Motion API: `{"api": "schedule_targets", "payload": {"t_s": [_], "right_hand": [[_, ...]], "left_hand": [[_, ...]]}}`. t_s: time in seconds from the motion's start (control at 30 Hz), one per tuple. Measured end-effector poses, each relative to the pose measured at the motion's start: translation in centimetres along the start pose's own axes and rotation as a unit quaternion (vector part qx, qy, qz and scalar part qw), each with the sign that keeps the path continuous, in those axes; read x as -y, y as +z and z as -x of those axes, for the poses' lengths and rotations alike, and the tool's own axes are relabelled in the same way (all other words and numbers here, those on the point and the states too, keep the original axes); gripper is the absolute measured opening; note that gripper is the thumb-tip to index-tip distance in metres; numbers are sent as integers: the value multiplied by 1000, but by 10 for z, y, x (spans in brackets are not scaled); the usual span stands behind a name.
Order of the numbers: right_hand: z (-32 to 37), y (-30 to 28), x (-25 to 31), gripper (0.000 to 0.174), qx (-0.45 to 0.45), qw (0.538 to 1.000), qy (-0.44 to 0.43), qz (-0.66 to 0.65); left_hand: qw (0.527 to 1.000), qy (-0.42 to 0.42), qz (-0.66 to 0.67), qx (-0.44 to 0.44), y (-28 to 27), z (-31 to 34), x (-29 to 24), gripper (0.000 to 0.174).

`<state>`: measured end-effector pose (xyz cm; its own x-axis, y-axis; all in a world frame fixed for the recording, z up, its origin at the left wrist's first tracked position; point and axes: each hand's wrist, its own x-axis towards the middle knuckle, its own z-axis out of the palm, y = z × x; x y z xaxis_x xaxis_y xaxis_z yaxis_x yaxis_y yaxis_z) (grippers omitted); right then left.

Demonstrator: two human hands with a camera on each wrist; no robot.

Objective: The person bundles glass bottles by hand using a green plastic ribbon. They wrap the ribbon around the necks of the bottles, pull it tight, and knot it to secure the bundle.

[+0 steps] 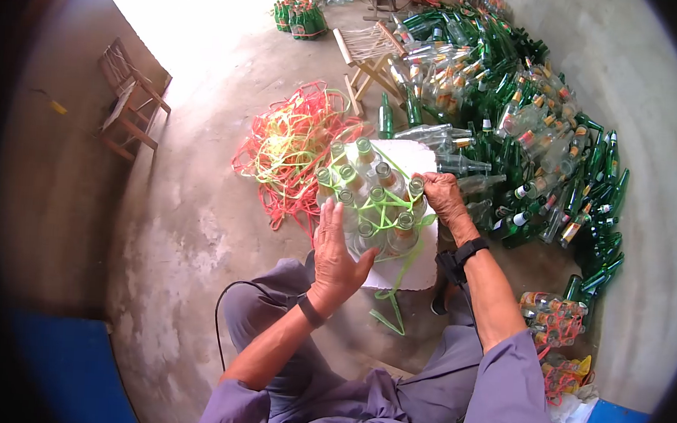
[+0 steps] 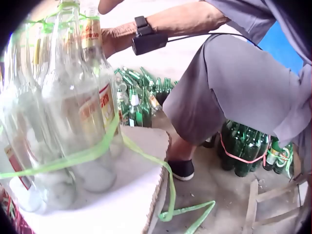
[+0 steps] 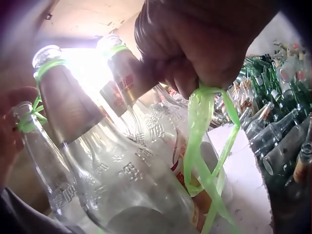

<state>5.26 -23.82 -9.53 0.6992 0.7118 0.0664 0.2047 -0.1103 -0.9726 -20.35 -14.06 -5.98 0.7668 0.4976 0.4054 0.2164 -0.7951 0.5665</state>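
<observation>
A bundle of clear glass bottles (image 2: 70,102) stands upright on a white slab (image 1: 423,266) in front of me. Light green plastic strap (image 3: 196,141) runs round their necks and lower down round their bodies, with a loose tail hanging over the slab's near edge. My right hand (image 1: 445,198), at the bundle's right side, has curled fingers gripping the strap beside a bottle neck. On the near left side of the bottles, my left hand (image 1: 338,259) is raised with straight fingers and thumb spread, close against the necks.
A tangle of red and green strap (image 1: 292,152) lies on the floor behind the slab, to the left. Loose green and clear bottles (image 1: 504,121) pile along the right wall. A folding stool (image 1: 368,51) stands beyond, and a wooden chair (image 1: 132,105) at the left.
</observation>
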Motion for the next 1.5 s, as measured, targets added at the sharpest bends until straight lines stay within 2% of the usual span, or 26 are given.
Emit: {"api": "schedule_targets", "payload": {"t_s": [0.03, 0.1, 0.17, 0.2, 0.23, 0.33, 0.47, 0.57, 0.67, 0.8, 0.93, 1.03, 1.1, 1.13, 1.17, 1.2, 1.23, 1.27, 1.3, 1.37, 1.4, 1.5], "right_hand": [[2, 0, 1, 36, -14, 999, -11, 45], [1, 1, -8, 37, -21, 997, -28, 69], [1, 2, -10, 39, -29, 994, -45, 93], [3, 3, -7, 40, -36, 996, -19, 79], [5, 4, -4, 41, -44, 997, 7, 65], [11, 9, 2, 43, -68, 997, -13, 15], [18, 12, 0, 41, -82, 997, -15, -4], [26, 12, 9, 40, -80, 997, 16, 3], [28, 18, 9, 37, -81, 997, -4, 21], [27, 20, 1, 32, -80, 996, -44, 15], [31, 16, -5, 20, -76, 991, -67, 85], [37, 9, 1, 18, -75, 989, -60, 116], [37, 7, 1, 18, -69, 988, -56, 125], [35, 7, -1, 20, -66, 988, -55, 127], [33, 7, -3, 22, -62, 988, -54, 128], [30, 7, -7, 22, -64, 989, -54, 125], [27, 8, -13, 22, -61, 990, -57, 111], [24, 8, -18, 22, -58, 992, -61, 97], [23, 8, -11, 22, -58, 992, -62, 96], [23, 7, 1, 22, -65, 991, -22, 113], [21, 8, 2, 22, -66, 991, -22, 113], [15, 8, 5, 21, -83, 988, -26, 128]], "left_hand": [[999, -33, 34, -26, 6, 2, 4, 107], [999, -44, 24, -15, 19, 3, 7, 111], [982, -134, 133, 6, 35, 2, 7, 113], [992, -94, 88, -15, 40, -2, 11, 116], [992, -93, 88, -15, 44, -1, 14, 116], [991, -102, 90, -16, 47, -4, 17, 117], [987, -96, 131, 22, 37, -17, 25, 115], [980, -94, 166, 59, 31, -25, 42, 116], [934, -170, 279, 144, 21, -36, 58, 118], [943, -141, 262, 147, 8, -39, 57, 117], [947, -132, 257, 141, 10, -37, 62, 118], [951, -125, 237, 156, -4, -38, 58, 110], [938, -102, 320, 83, -17, -36, 47, 96], [944, -126, 305, 25, -22, -36, 37, 79], [944, -124, 303, 28, -29, -39, 27, 79], [986, -23, 164, -22, -38, -43, 16, 71], [994, 79, 19, -71, -47, -49, 3, 64], [992, 102, 19, -72, -51, -58, -13, 47], [992, 103, 17, -73, -49, -67, -17, 47], [984, 176, 8, -3, -44, -81, -23, 38], [984, 172, 29, 22, -38, -89, -25, 30], [977, 197, 39, 74, -14, -104, -15, 27]]}}
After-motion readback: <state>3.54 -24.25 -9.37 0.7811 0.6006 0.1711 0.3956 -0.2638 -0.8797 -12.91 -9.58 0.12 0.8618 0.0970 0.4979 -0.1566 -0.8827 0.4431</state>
